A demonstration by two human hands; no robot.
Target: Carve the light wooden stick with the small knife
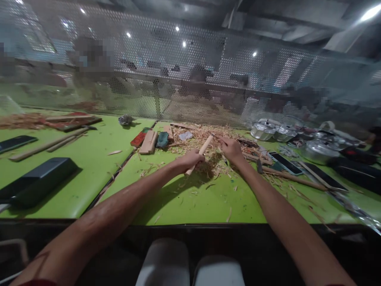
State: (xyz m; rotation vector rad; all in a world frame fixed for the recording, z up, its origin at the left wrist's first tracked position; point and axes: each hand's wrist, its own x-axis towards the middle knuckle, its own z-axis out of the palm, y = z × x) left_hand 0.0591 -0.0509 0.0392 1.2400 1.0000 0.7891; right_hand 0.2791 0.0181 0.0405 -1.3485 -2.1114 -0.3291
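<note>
My left hand (193,159) is wrapped around a pale wooden stick (205,145), which slants up and away over the bench. Close to the stick's far end, my right hand (231,150) is closed on a thin dark tool (216,136); its tip meets or nearly meets the wood, and its kind is too small to make out. Curled wood shavings (212,161) lie under and behind both hands. Just below my right hand is a small dark pointed object (225,161).
Wood blocks (148,142) stand left of the shavings on the green bench (178,202). A hammer (293,176), a phone (285,163) and metal pots (320,150) are on the right. At left are a dark box (40,180) and sticks (49,146). Perforated mesh (178,91) rises behind.
</note>
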